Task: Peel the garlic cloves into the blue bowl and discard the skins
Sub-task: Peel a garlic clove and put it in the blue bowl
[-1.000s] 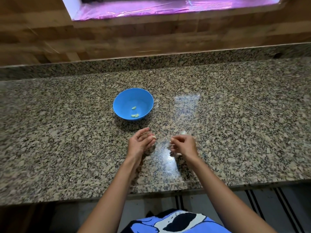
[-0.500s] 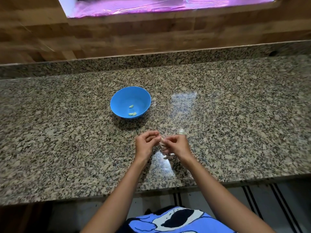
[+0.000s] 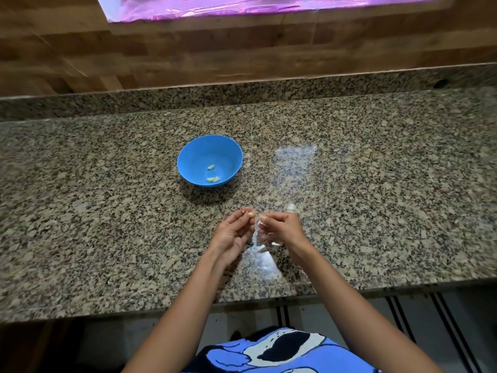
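pinching garlic clove in left hand | pinching skin in right hand, just beside | beyond both grips: blue bowl

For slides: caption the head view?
Left hand pinches a garlic clove, right hand pinches its skin, blue bowl behind.

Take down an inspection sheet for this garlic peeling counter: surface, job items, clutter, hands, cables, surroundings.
Surface: speckled granite countertop, with glare patches near the middle.
Job's things: blue bowl upright, with peeled cloves inside; garlic clove and a strip of skin held above the counter.
Clutter: pale scrap on the counter beyond the right hand; too small to identify.
Hands: left hand pinches the garlic clove; right hand pinches the skin.
Cables: nothing seen.
Surroundings: wooden wall behind the counter, pink-lit opening above it.
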### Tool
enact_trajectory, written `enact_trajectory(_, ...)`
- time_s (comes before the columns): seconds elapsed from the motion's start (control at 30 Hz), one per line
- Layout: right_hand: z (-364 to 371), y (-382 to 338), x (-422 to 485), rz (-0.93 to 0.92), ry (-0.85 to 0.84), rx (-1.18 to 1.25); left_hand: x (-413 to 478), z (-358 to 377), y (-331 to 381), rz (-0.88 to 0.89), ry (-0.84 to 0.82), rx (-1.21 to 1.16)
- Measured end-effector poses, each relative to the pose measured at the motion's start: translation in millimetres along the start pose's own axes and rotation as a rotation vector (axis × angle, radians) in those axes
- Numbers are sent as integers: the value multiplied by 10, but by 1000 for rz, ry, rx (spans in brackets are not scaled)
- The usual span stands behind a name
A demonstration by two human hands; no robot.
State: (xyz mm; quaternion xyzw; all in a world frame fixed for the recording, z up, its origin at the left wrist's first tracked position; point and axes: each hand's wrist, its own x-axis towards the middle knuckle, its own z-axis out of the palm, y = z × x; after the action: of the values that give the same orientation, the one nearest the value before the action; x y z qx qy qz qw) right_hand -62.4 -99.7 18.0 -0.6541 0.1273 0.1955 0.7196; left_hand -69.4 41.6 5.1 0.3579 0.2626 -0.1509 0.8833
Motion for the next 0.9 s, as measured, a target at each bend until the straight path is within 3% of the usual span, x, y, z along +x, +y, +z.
enact_trajectory(0.07, -36, 58, 32, 29, 103, -45, -2, -35, 21, 12, 25, -92)
enact_trajectory(0.13, -86, 119, 40, 31, 182, -99, 35, -157, 104, 120, 159, 46)
enact_trajectory(0.23, -186, 162, 31, 42, 244, -124, 104, -430, 258, 419, 436, 768)
enact_trajectory(0.3, -246, 162, 20, 64, 244, -83, 96, -513, 289, 552, 462, 1142)
enact_trajectory(0.37, -306, 151, 4, 104, 199, -45, 77, -468, 226, 671, 490, 1360)
enact_trajectory(0.4, -334, 148, -4, 132, 178, -34, 70, -391, 175, 750, 471, 1409)
enact_trajectory(0.47, -385, 151, -21, 166, 185, -27, 107, -180, 17, 806, 279, 1444)
enact_trajectory(0.57, -441, 161, -75, 154, 248, -9, 239, 81, -293, 610, -47, 1551)
enact_trajectory(0.67, -487, 190, -123, 143, 290, 59, 364, 101, -489, 572, -177, 1728)
enact_trajectory(0.9, -463, 180, -161, 139, 288, 89, 78, -479, -367, 1015, -450, 1947)
